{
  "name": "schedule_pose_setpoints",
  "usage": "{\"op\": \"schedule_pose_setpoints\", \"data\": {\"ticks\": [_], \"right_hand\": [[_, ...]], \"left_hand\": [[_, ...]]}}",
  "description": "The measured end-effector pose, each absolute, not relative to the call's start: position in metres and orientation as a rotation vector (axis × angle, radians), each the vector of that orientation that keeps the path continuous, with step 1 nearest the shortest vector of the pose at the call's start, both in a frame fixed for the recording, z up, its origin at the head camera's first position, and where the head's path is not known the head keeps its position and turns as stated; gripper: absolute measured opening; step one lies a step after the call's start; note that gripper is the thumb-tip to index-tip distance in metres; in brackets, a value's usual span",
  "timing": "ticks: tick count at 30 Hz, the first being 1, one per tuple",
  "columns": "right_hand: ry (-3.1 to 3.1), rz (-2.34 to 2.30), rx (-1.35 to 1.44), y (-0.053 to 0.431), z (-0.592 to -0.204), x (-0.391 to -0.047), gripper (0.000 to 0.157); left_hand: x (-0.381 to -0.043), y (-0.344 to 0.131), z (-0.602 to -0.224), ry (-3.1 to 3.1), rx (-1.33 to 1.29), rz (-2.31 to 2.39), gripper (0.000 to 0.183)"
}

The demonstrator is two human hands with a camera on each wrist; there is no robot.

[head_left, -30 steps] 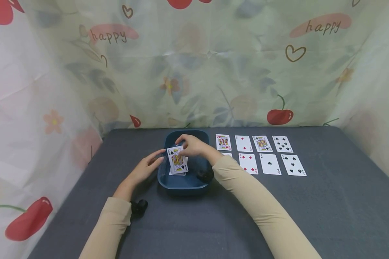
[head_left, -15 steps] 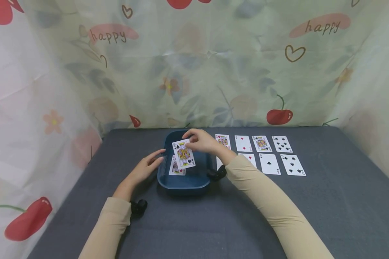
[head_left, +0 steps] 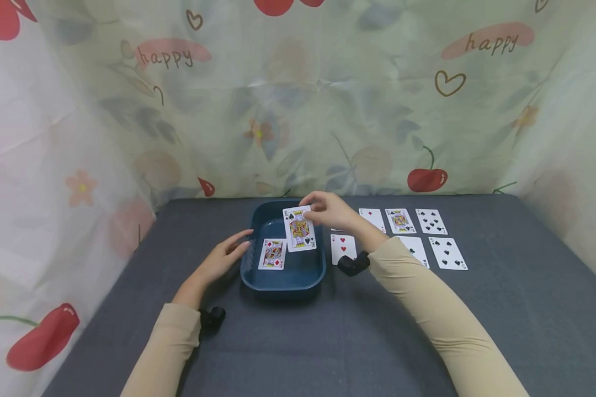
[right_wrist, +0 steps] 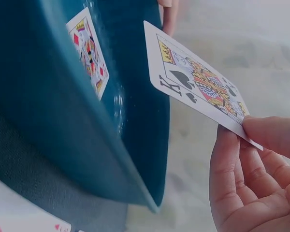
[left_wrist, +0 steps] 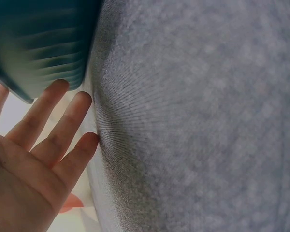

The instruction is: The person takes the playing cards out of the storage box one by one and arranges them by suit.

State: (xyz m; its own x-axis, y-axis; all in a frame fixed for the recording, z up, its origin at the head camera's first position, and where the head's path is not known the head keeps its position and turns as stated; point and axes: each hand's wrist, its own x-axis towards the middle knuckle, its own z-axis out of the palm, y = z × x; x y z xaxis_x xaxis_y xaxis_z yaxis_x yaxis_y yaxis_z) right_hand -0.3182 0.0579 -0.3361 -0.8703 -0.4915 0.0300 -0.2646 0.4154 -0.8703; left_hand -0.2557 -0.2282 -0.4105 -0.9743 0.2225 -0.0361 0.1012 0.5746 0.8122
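Note:
My right hand (head_left: pixel 330 211) pinches a king of spades (head_left: pixel 299 229) between thumb and fingers, near one corner. The card is raised over the right side of a blue plastic bin (head_left: pixel 283 281), face showing. Inside the bin lies a diamond face card (head_left: pixel 272 254), also visible in the right wrist view. Spread along the bin's left wall, my left hand (head_left: pixel 223 258) has its fingertips at the rim and holds nothing. The left wrist view shows those fingers extended beside the ribbed bin wall (left_wrist: pixel 53 53).
Two rows of face-up playing cards lie right of the bin, among them a hearts card (head_left: pixel 341 242), a spades card (head_left: pixel 448 253) and a clubs face card (head_left: pixel 399 221). My right forearm covers part of them. A patterned curtain (head_left: pixel 298 110) hangs behind the dark tabletop (head_left: pixel 298 342).
My right hand has lifted the king of spades off the diamond card and carried it rightward across the bin. The diamond card is now uncovered. My left hand has stayed in place.

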Motion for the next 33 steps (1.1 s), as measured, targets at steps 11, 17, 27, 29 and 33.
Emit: {"op": "schedule_pose_setpoints", "data": {"ticks": [11, 17, 27, 29, 33], "right_hand": [[2.459, -1.474, -0.642, 0.096, -0.340, -0.311, 0.029], [2.510, -1.466, -0.607, 0.122, -0.343, -0.308, 0.030], [2.561, -1.460, -0.508, 0.161, -0.348, -0.300, 0.035], [2.564, -1.459, -0.485, 0.169, -0.349, -0.297, 0.035], [2.578, -1.451, -0.435, 0.184, -0.351, -0.292, 0.037]], "left_hand": [[-0.253, -0.229, -0.410, 2.651, 0.279, 1.375, 0.051], [-0.256, -0.230, -0.412, 2.650, 0.283, 1.382, 0.051], [-0.248, -0.224, -0.400, 2.643, 0.258, 1.380, 0.049], [-0.243, -0.221, -0.392, 2.636, 0.252, 1.378, 0.049], [-0.237, -0.216, -0.381, 2.636, 0.255, 1.362, 0.048]]}}
